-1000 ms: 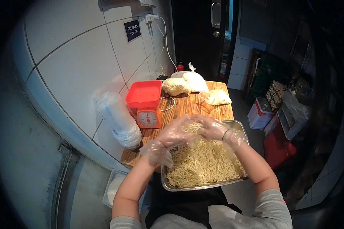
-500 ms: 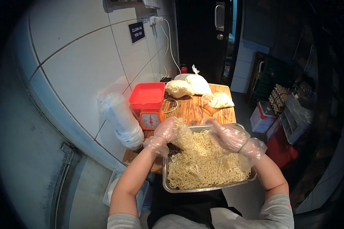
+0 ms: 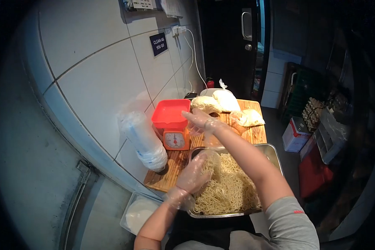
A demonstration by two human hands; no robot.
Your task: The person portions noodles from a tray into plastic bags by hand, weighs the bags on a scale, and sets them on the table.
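Observation:
My left hand [image 3: 194,173], in a clear plastic glove, is closed round a clump of noodles [image 3: 211,163] at the left side of the metal tray [image 3: 275,158]. Loose pale noodles [image 3: 231,191] cover much of the tray. My right hand [image 3: 198,121], also gloved, reaches across to the right edge of the red scale pan [image 3: 171,112]. Its fingers are stretched out, with nothing visible in them. Below the pan is the orange scale [image 3: 174,140] with its round dial.
Filled plastic bags [image 3: 226,101] stand at the back of the wooden table [image 3: 254,135]. A wrapped plastic stack [image 3: 142,141] leans by the wall. A lidded tub [image 3: 139,214] sits low left; egg trays [image 3: 313,112] and a red box [image 3: 314,175] are at right.
My right hand has moved from over the tray, left and forward, to the scale pan. My left hand keeps hold of the noodles. The whole view has shifted slightly.

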